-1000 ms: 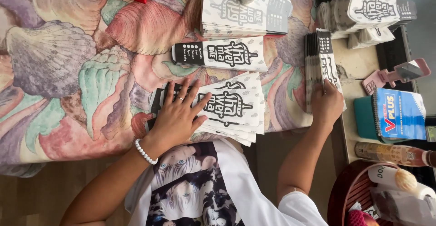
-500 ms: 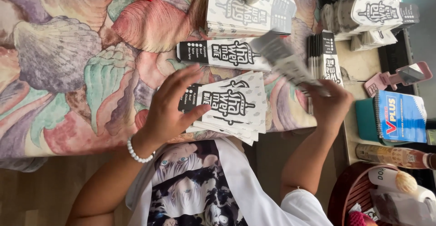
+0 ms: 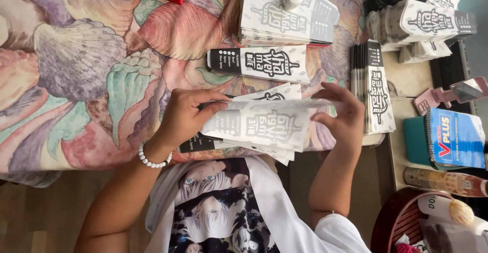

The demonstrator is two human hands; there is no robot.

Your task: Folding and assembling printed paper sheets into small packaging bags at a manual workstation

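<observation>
The left hand point(image 3: 185, 116) and the right hand point(image 3: 343, 118) hold between them a flat white printed cardboard sleeve with black lettering point(image 3: 259, 126), lifted just above the small pile of the same flat sleeves point(image 3: 239, 149) that lies at the near edge of the table. The table wears a cloth printed with large pastel seashells point(image 3: 76, 65).

The left fingers are curled around the sleeve's left end, thumb on top — a closed pinch on the card. The right fingers are spread wider and only half bent, their tips touching the sleeve's right edge; whether the thumb presses underneath I cannot tell.

To handle this piece well, it looks wise to keep the grip light and at the two ends, so the thin card stays flat and does not crease across its print — and to keep it clear of the pile below so no other sheets drag along.

Beyond lies a single black-and-white sleeve point(image 3: 259, 64), then a taller stack point(image 3: 284, 14) with a small round white cap resting on it, and to the right another upright bundle point(image 3: 373, 88)
</observation>
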